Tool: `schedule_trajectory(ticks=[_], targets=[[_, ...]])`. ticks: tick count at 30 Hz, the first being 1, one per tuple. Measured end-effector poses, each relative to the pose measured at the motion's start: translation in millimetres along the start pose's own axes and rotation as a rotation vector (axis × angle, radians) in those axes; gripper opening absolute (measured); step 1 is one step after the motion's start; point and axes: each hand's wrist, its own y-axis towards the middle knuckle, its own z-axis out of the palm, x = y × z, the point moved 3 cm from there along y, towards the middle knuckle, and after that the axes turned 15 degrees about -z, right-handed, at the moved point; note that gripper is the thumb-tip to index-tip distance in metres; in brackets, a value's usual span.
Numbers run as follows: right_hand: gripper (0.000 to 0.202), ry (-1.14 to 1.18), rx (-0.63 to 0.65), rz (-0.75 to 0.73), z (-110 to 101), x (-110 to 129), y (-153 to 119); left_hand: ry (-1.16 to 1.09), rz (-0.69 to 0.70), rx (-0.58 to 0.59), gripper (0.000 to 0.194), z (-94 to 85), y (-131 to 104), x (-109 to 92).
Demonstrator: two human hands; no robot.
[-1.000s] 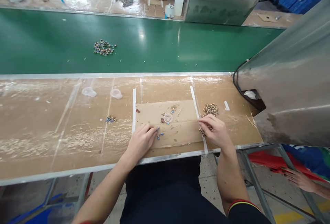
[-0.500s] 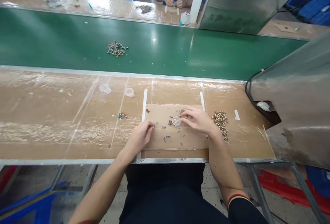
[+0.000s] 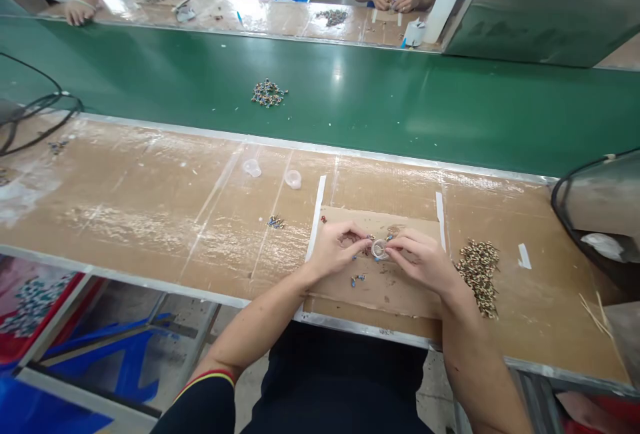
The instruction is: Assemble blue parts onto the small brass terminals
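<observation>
A small round clear dish (image 3: 379, 249) sits on a cardboard sheet (image 3: 330, 291) between my two hands. My left hand (image 3: 341, 245) is at the dish's left side, thumb and fingers pinched near a tiny dark part; what it grips is too small to name. On the dish's right, my right hand (image 3: 417, 254) has its fingertips pinched at the rim, and what they hold is hard to make out. Small blue-and-brass parts (image 3: 357, 281) lie on the cardboard below the dish. Right of the cardboard spreads a pile of brass-coloured parts (image 3: 479, 275).
Two clear plastic cups (image 3: 293, 179) and a small blue cluster (image 3: 275, 222) lie to the left. Beyond the bench runs a green belt (image 3: 200, 81) bearing a heap of parts (image 3: 269, 93). Across it are people's hands and a white bottle (image 3: 443, 11). A black cable hangs at the right.
My left hand has moved right, from the cardboard's left edge to the dish. My right hand stays by the dish. The view has shifted left, showing another person's hand across the belt.
</observation>
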Motion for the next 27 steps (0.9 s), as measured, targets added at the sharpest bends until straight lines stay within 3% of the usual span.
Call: schedule_trajectory(ticks=[3,9,16,27], targets=[[0.010,-0.068,-0.024,-0.042,2,3,1,-0.109,-0.098,0.000,0.020,-2.2,-2,8],[0.009,-0.204,-0.012,-0.071,3,9,5,-0.169,-0.162,-0.067,0.013,-3.2,-3,8],[0.021,-0.149,0.053,-0.012,6,7,4,-0.212,-0.262,-0.103,0.020,-7.7,-1,15],[0.020,-0.142,0.000,0.014,4,4,4,0.258,0.044,-0.150,0.016,-10.3,-2,5]])
